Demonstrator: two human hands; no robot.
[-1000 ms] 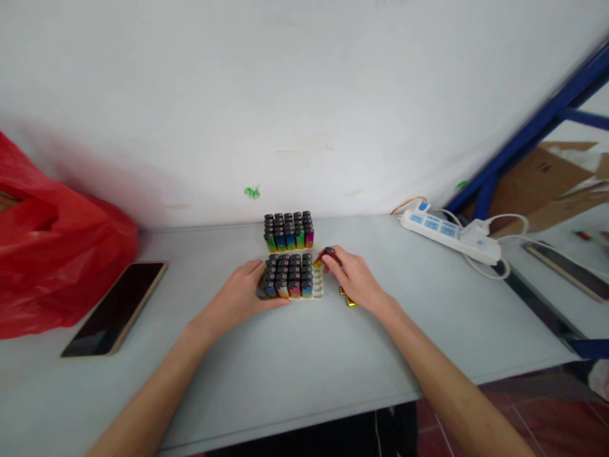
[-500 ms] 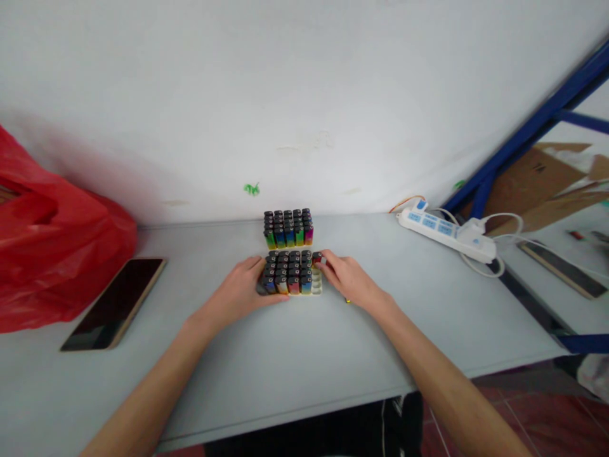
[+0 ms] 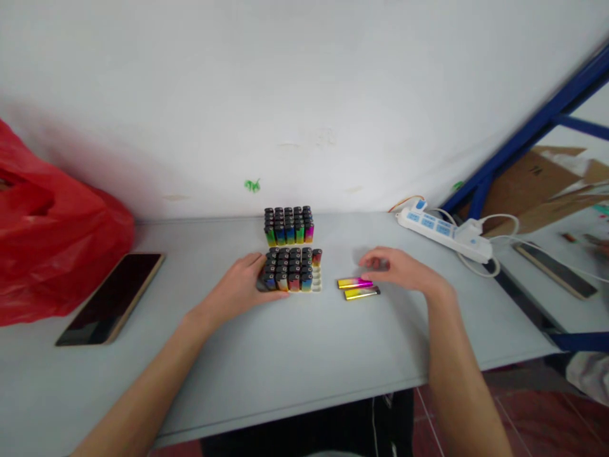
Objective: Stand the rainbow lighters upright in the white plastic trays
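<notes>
My left hand (image 3: 240,285) is wrapped round the left side and front corner of a white tray (image 3: 317,287) packed with black-topped lighters (image 3: 294,282). In the tray's right column a red lighter (image 3: 316,257) stands at the back, with bare slots in front of it. To the right, my right hand (image 3: 385,266) has its fingers apart over a pink and yellow lighter (image 3: 351,283) lying flat; its fingertips are at the lighter's right end. Just in front lies a second yellow lighter (image 3: 360,292). Behind the tray stands another block of lighters (image 3: 290,235).
A phone (image 3: 111,298) and a red plastic bag (image 3: 61,235) are on the left. A white power strip (image 3: 442,231) with cables lies at the back right, near a blue metal frame (image 3: 480,193). Cardboard (image 3: 537,184) is beyond it.
My right hand has let go of the red lighter at the tray and moved right, over the flat lighters it was hiding before. My left hand stays on the tray.
</notes>
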